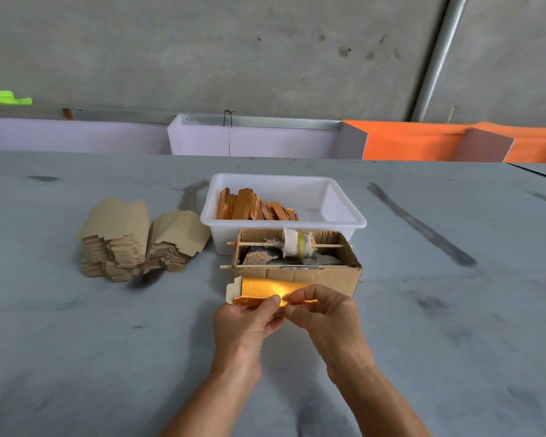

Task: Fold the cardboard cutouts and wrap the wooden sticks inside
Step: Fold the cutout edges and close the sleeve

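Both hands [284,310] pinch the gold cutout [259,290] — against the cardboard box [312,275].

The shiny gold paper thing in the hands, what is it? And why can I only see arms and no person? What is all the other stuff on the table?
The camera sits on the person's head and looks down, so you see only their arms. The left hand and the right hand both pinch a gold cutout, a piece of card that is shiny gold on one side, and they are bending it into shape. Just behind it stands a brown cardboard box with thin wooden sticks laid across its top and a roll of white cloth on one of them. Behind that is a white tub holding finished orange-gold packets. To the left lie stacks of flat cutouts, brown side up, waiting on the grey table.
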A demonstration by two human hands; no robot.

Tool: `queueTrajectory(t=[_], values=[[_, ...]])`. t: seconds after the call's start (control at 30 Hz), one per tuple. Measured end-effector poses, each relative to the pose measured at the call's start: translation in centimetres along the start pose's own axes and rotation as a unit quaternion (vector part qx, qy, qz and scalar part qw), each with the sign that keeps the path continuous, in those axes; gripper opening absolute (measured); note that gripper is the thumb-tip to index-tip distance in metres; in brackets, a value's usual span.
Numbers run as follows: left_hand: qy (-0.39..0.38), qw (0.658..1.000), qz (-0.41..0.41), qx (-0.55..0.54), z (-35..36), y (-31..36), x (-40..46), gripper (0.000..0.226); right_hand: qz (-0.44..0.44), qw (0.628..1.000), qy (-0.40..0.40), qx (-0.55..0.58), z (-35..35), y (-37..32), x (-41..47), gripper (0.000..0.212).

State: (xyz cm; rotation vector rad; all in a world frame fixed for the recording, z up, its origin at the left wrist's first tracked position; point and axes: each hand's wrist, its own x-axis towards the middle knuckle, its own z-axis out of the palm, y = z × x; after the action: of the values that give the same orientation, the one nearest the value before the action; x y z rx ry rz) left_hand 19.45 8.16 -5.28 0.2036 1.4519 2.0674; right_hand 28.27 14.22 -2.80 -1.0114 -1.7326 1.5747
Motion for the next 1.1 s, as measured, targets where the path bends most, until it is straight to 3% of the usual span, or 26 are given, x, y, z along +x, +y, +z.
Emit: queueTrajectory(t=[0.57, 0.8, 1.1], values=[[-0.009, 1.0, -0.01, 0.009, -0.4, 0.1, 0.1, 0.007, 0.022, 0.999, -0.005, -0.047, -0.2, 0.0, 0.5, 0.016], [-0.035, 0.997, -0.04, -0.056, -0.1, 0.2, -0.1, 0.013, 0.029, 0.997, -0.012, -0.064, -0.3, -0.2, 0.6, 0.017], [0.033, 0.993, -0.088, -0.075, 0.7, -0.3, 0.1, 0.023, 0.004, 0.995, -0.043, -0.091, -0.1, -0.2, 0.2, 0.016]])
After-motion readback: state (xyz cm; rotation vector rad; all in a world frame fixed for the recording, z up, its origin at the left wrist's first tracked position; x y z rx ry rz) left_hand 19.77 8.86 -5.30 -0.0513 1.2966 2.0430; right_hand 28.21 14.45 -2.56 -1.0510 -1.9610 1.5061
